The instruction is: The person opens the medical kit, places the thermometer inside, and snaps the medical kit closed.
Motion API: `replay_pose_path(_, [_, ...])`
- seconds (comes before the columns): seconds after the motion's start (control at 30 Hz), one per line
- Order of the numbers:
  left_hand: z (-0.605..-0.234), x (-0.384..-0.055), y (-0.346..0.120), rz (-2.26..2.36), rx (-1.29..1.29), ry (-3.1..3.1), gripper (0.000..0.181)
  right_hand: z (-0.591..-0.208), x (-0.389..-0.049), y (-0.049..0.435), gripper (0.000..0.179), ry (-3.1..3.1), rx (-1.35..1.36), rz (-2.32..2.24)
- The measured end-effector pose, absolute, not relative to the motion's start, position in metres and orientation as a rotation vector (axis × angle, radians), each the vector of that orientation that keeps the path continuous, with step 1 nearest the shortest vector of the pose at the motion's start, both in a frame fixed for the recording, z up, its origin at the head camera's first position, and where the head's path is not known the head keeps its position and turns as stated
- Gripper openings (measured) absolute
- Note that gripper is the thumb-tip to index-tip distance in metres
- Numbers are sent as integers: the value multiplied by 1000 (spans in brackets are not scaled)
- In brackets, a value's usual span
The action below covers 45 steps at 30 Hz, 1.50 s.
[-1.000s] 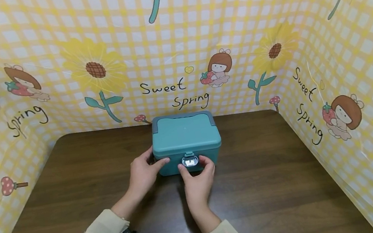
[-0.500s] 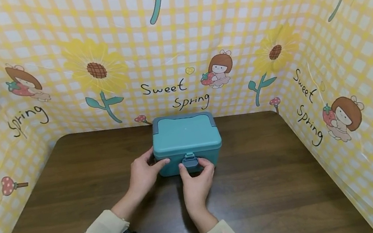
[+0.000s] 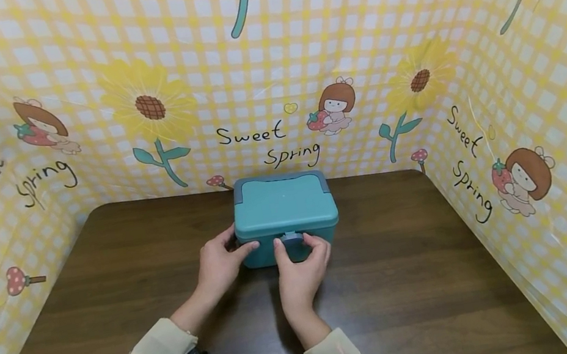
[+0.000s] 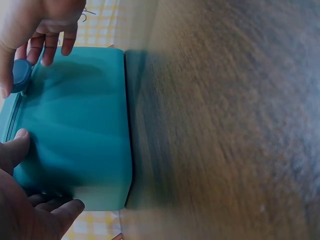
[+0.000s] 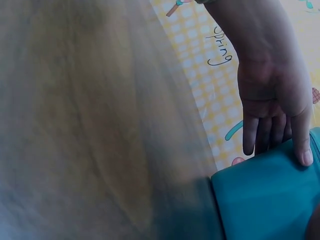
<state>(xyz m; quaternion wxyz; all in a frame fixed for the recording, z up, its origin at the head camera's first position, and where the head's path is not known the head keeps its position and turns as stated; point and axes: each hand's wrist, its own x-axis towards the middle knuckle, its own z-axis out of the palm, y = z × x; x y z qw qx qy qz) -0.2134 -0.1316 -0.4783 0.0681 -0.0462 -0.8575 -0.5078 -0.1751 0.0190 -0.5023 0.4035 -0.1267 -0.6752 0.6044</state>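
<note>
A teal lidded box (image 3: 285, 204) stands on the brown table in the head view, its lid down. On the middle of its front is a blue-grey latch (image 3: 292, 239), which sticks outward in the left wrist view. My left hand (image 3: 219, 264) holds the box's left front corner, thumb on the front wall and fingers along the left side. My right hand (image 3: 302, 270) pinches the latch between thumb and index finger. The other right fingers (image 4: 50, 47) hang beside the front wall. In the right wrist view, the left thumb (image 5: 301, 145) lies on the teal wall.
The brown wooden table (image 3: 406, 281) reaches around the box on all sides. Close behind the box rises a yellow checked cloth wall (image 3: 178, 181) printed with flowers and figures, with more of it to the left and right.
The latch has swung up and outward from its lower, shiny-faced position. My right hand has risen slightly with it. The left hand keeps its place on the box.
</note>
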Motion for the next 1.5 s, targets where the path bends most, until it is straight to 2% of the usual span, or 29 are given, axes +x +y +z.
replay_pose_path(0.57, [-480, -214, -134, -1545, -109, -2587, 77, -495, -183, 18, 51, -1771, -312, 1343])
replay_pose_path(1.5, [-480, -213, -136, -1554, -104, -2567, 75, -506, -184, 24, 53, -1843, -323, 1246])
